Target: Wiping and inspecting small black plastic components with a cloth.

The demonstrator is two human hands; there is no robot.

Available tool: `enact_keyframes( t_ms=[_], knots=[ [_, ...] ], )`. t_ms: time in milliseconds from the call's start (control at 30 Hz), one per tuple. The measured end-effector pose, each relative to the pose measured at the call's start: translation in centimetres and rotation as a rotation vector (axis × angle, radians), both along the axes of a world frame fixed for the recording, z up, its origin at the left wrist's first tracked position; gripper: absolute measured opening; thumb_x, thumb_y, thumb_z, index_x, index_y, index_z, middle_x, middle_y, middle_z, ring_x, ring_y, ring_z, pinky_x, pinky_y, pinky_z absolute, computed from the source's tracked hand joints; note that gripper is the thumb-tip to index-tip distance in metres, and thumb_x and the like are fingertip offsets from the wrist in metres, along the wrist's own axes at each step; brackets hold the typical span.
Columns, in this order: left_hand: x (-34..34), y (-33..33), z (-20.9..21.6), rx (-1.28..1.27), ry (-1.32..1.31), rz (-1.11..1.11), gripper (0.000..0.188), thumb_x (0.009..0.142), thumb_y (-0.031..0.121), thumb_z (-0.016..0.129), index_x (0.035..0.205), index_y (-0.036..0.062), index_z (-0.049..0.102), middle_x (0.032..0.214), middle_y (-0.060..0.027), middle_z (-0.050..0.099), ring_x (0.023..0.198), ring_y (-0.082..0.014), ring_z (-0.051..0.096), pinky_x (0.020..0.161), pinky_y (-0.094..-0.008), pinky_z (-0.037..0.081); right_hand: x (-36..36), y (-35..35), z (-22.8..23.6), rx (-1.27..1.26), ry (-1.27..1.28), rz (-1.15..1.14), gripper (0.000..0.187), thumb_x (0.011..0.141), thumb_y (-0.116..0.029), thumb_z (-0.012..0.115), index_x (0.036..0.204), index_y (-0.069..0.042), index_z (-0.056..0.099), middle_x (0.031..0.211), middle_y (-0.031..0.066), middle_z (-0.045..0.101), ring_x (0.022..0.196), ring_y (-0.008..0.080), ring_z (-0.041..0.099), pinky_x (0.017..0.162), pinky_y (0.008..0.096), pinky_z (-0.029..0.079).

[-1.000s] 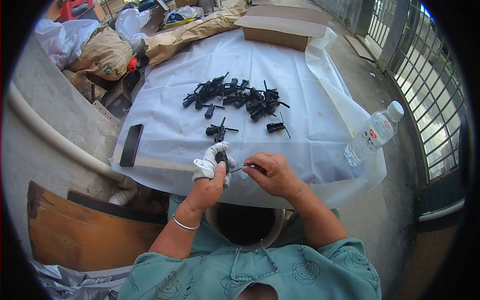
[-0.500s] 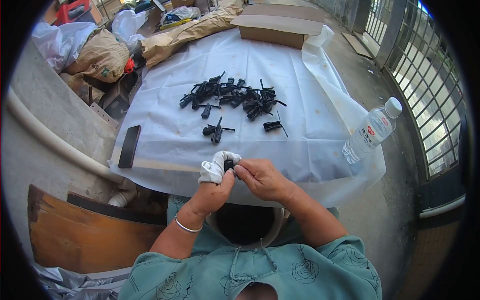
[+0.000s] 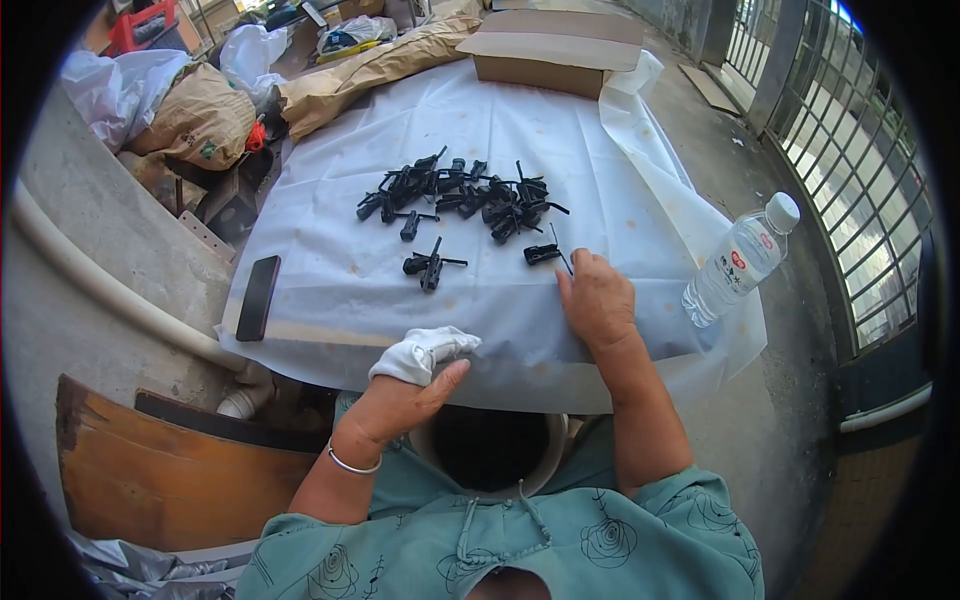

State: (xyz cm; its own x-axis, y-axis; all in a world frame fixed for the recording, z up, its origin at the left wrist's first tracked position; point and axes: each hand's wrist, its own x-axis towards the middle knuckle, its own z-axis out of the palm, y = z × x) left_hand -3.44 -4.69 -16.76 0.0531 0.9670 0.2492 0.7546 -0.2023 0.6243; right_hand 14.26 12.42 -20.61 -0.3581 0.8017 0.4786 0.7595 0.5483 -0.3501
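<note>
My left hand (image 3: 420, 372) is over the table's front edge, a white cloth covering (image 3: 425, 353) over its fingers and the thumb bare and apart. Its fingers are stretched out with nothing visible in them. Farther forward on the right, my right hand (image 3: 600, 298) rests low over the sheet, thumb and fingertips apart around the tip of a thin rod. That rod belongs to a small black plastic part (image 3: 541, 254) lying alone. A pair of similar black parts (image 3: 430, 267) lies left of it, and a loose pile of them (image 3: 510, 208) is behind.
A white sheet (image 3: 330, 200) covers the table. A dark phone (image 3: 259, 298) lies at the left edge, a clear water bottle (image 3: 735, 268) stands on the right. An open cardboard box (image 3: 540, 72) sits at the back. Below the front edge is a dark-filled bucket (image 3: 558, 450).
My hands have parted. The small black piece they held is no longer visible. My right hand has moved forward and right to the lone black part; my left has opened and shifted slightly left.
</note>
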Motion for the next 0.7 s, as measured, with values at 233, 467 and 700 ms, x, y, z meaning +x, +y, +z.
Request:
enact_keyframes(
  t_ms=[233,467,700],
  knots=[
    [0.8,1.8,2.4,0.385,0.175,0.1,0.026,0.072,-0.002,0.062,0.098,0.002,0.063,0.098,-0.0149,0.061,0.093,-0.0285,0.057,0.082,-0.0353,0.045,0.4,-1.6,1.7,-0.109,0.252,0.547,0.012,0.079,-0.014,0.059,0.076,-0.003,0.056,0.066,0.012,0.055,0.058,0.0266,0.055,0.054,0.036,0.043],
    [2.3,0.4,4.5,0.051,-0.052,-0.36,0.019,0.073,0.002,0.066,0.092,0.0041,0.063,0.099,-0.0126,0.062,0.087,-0.0266,0.058,0.077,-0.0319,0.046,0.7,-2.4,2.5,-0.805,0.208,1.022,0.015,0.08,-0.014,0.059,0.08,0.001,0.058,0.061,0.0102,0.053,0.055,0.0149,0.046,0.053,0.03,0.04],
    [0.4,1.2,-0.7,-0.023,-0.952,0.132,0.038,0.085,0.016,0.061,0.12,0.0077,0.048,0.1,-0.008,0.059,0.089,-0.0158,0.055,0.08,-0.0204,0.042,0.0,-5.2,3.2,-0.521,0.577,0.802,0.02,0.083,-0.016,0.06,0.1,-0.005,0.057,0.066,-0.0003,0.054,0.057,0.0096,0.044,0.055,0.0239,0.038]
  ],
)
